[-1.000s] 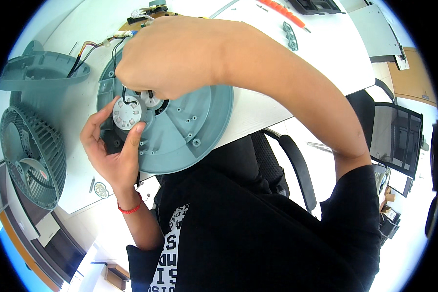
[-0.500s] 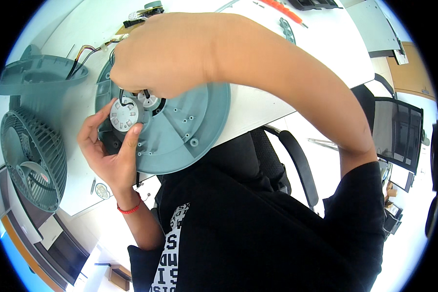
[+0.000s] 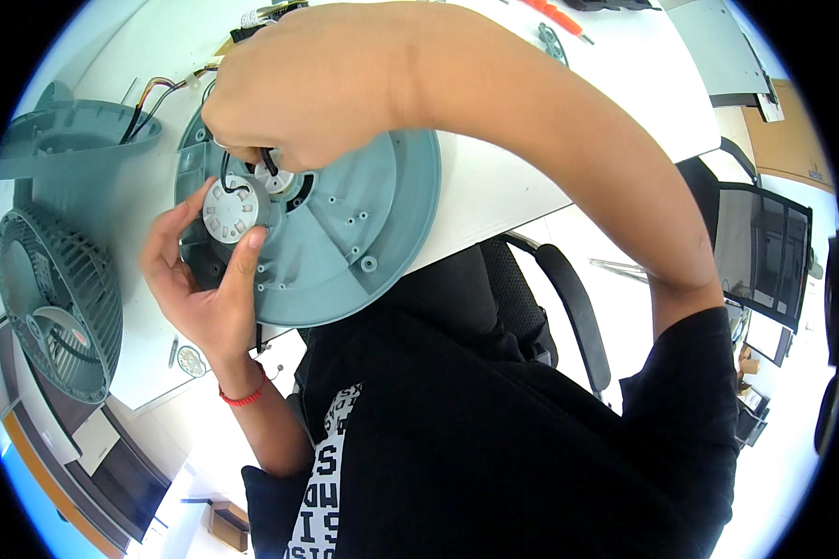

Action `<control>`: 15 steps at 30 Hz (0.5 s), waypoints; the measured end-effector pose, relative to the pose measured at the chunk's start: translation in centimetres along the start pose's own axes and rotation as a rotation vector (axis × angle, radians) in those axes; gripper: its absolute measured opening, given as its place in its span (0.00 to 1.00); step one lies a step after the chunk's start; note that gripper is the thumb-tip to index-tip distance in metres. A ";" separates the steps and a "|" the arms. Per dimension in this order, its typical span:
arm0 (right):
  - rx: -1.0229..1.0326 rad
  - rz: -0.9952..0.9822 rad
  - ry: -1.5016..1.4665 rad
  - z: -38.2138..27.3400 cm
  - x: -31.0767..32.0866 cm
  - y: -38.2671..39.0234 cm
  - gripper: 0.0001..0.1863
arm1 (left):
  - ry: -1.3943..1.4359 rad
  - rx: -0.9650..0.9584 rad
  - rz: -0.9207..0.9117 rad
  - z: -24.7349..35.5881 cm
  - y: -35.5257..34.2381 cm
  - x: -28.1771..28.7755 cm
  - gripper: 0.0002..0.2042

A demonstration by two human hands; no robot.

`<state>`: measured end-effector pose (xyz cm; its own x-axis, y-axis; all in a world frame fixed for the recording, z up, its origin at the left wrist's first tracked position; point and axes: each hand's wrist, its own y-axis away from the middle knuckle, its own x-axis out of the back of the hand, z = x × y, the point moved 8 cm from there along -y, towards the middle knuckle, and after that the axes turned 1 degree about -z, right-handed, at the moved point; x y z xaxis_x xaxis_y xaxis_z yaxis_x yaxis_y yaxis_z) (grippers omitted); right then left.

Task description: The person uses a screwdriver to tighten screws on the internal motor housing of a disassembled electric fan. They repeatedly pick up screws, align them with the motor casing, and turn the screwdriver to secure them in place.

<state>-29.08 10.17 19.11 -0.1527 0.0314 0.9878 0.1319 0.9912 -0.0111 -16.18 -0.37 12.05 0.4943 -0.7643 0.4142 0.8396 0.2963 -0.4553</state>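
Observation:
My left hand [image 3: 199,312] grips a small round white motor [image 3: 232,214] by its rim, thumb on one side and fingers on the other. The motor is tilted, its slotted flat face showing, over a round grey-green fan base [image 3: 387,219]. Above it, my right hand [image 3: 294,88] is curled closed near the middle of the base. The back of that hand hides its fingertips and whatever they pinch. A black wire [image 3: 226,172] loops from under it to the motor. Beside the motor, a second pale round part [image 3: 275,181] sits at the base's centre, partly covered.
On the left stand a grey-green fan housing [image 3: 84,126] with coloured wires [image 3: 144,98] and a slatted fan grille [image 3: 65,307]. A small round disc [image 3: 191,361] lies near the table edge. A red screwdriver [image 3: 557,17] is at the far side; an office chair [image 3: 569,317] stands at right.
The view has shifted slightly, so the base and both hands sit a little higher and further left. Both hands keep nearly the same grip over the base.

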 end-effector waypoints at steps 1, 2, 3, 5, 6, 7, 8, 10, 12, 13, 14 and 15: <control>-0.015 0.000 -0.019 0.3 0.0 0.1 0.09 | -0.008 0.005 0.003 0.0 0.0 0.0 0.34; -0.059 -0.024 -0.060 0.6 0.0 0.2 0.09 | -0.016 0.011 0.006 0.0 0.0 0.1 0.34; -0.054 -0.022 -0.064 0.7 -0.1 0.2 0.08 | -0.010 0.005 0.010 0.0 0.0 0.1 0.34; 0.004 0.009 -0.033 0.3 0.1 0.0 0.08 | -0.003 0.002 0.018 0.0 -0.1 0.1 0.33; 0.057 0.038 0.000 -0.1 0.5 0.0 0.08 | -0.014 -0.004 0.019 0.0 -0.1 0.1 0.33; 0.051 0.015 -0.029 0.1 0.2 0.0 0.08 | -0.026 -0.007 0.018 0.0 -0.1 0.1 0.33; 0.045 -0.008 -0.058 0.2 0.1 0.0 0.08 | -0.036 -0.003 0.018 0.0 -0.2 0.2 0.33; 0.043 -0.055 -0.106 0.4 -0.1 0.2 0.08 | -0.022 -0.008 0.021 0.0 -0.2 0.2 0.33; 0.034 -0.072 -0.122 0.4 0.1 0.5 0.08 | -0.007 -0.013 0.023 0.0 -0.2 0.1 0.33; 0.022 -0.065 -0.119 0.5 0.3 0.7 0.08 | 0.000 -0.017 0.024 0.0 -0.2 0.1 0.33; -0.005 -0.025 -0.093 0.5 0.6 1.0 0.08 | 0.001 -0.011 0.025 -0.1 -0.2 0.1 0.33; -0.005 -0.011 -0.105 0.5 0.9 1.1 0.08 | 0.006 -0.020 0.026 0.0 -0.2 0.1 0.33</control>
<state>-29.59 11.39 19.95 -0.2556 0.0336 0.9662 0.1346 0.9909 0.0011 -16.33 -0.51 12.20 0.5146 -0.7599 0.3972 0.8216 0.3046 -0.4818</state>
